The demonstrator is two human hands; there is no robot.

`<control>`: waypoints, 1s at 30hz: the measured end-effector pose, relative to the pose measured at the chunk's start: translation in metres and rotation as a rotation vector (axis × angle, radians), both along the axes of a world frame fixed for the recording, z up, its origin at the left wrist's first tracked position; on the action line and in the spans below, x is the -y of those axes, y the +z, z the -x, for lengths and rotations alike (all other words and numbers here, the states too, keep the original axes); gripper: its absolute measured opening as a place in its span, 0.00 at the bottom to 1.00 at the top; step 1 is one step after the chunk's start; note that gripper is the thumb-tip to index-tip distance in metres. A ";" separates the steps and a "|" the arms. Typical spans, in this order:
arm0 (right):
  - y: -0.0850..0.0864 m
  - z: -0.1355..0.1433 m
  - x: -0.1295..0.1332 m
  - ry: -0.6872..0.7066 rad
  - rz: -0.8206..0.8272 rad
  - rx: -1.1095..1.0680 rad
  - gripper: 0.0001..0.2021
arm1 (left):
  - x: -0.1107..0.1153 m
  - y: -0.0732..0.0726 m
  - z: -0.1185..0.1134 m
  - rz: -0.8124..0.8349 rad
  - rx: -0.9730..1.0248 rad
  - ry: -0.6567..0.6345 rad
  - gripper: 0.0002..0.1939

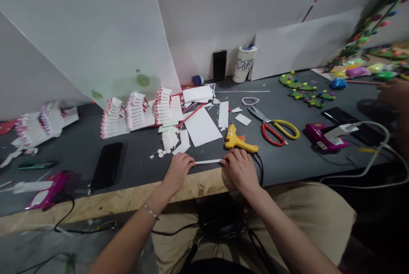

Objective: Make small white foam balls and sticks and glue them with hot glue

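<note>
Closest in, beige trousers [316, 214] and a black bag [220, 225] at the lap, below the table. Just beyond, a pale wooden edge [201, 186], then dark grey tabletop [137, 165]. At that border, midway between left and right, a thin white stick [207, 162]. Long axis left to right, roughly parallel to the table edge; one end toward the left, the other toward the right. Left end pinched in the fingertips of the left hand [179, 169], with a silvery bracelet [151, 212] at the wrist. Right end under the bent fingers of the right hand [241, 169]. Both grips clamped on the stick, with a bare stretch between. Resting or slightly lifted: unclear.

Out to the left, a black phone [107, 165], lying flat. Just past the right hand, a yellow glue gun [238, 141] with a black cord [260, 163]. Right of that, scissors [267, 120] with red and yellow handles, blades toward far left. Beyond the left hand, small white balls [163, 153]; farther, a white card [203, 127].

Farther left, rows of white rolls [136, 114], red-tipped. Past these, a dark upright phone [219, 66] and a patterned paper cup [244, 65] before white panels [204, 14]. Far right, green bead-dotted cut-outs [297, 82] and another person's hand [394, 95].
</note>
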State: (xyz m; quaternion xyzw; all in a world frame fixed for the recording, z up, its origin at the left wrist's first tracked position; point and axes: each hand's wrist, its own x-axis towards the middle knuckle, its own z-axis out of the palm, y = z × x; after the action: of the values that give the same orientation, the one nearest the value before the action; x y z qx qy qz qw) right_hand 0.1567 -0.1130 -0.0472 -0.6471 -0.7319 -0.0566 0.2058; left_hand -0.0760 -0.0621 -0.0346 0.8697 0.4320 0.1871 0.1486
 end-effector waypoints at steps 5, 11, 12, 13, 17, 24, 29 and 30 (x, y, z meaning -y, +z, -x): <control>0.003 -0.001 -0.004 -0.001 0.031 0.017 0.09 | -0.002 0.009 0.000 0.062 0.013 -0.008 0.08; 0.017 -0.001 -0.010 -0.032 0.095 -0.022 0.09 | -0.007 0.021 -0.001 0.168 0.067 0.043 0.05; 0.019 -0.001 -0.011 -0.031 0.102 -0.027 0.09 | -0.008 0.022 -0.002 0.187 0.067 0.047 0.05; 0.021 -0.002 -0.011 -0.030 0.105 -0.033 0.10 | -0.009 0.023 -0.003 0.203 0.063 0.049 0.05; 0.022 -0.003 -0.014 -0.046 0.088 -0.086 0.08 | -0.011 0.025 -0.005 0.208 0.046 0.065 0.06; 0.009 -0.003 -0.012 0.056 0.056 -0.162 0.06 | -0.001 0.021 -0.005 0.020 -0.032 0.010 0.07; 0.006 -0.004 -0.008 0.124 0.025 -0.088 0.09 | 0.010 0.015 0.000 -0.231 -0.223 -0.076 0.05; 0.006 -0.005 -0.007 0.142 0.011 -0.058 0.09 | 0.010 0.014 0.001 -0.240 -0.229 -0.100 0.05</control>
State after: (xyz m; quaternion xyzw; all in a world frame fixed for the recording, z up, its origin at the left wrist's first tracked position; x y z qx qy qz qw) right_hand 0.1619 -0.1057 -0.0408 -0.5962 -0.7699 -0.0190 0.2268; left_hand -0.0774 -0.0724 -0.0202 0.9171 0.3770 0.1296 0.0028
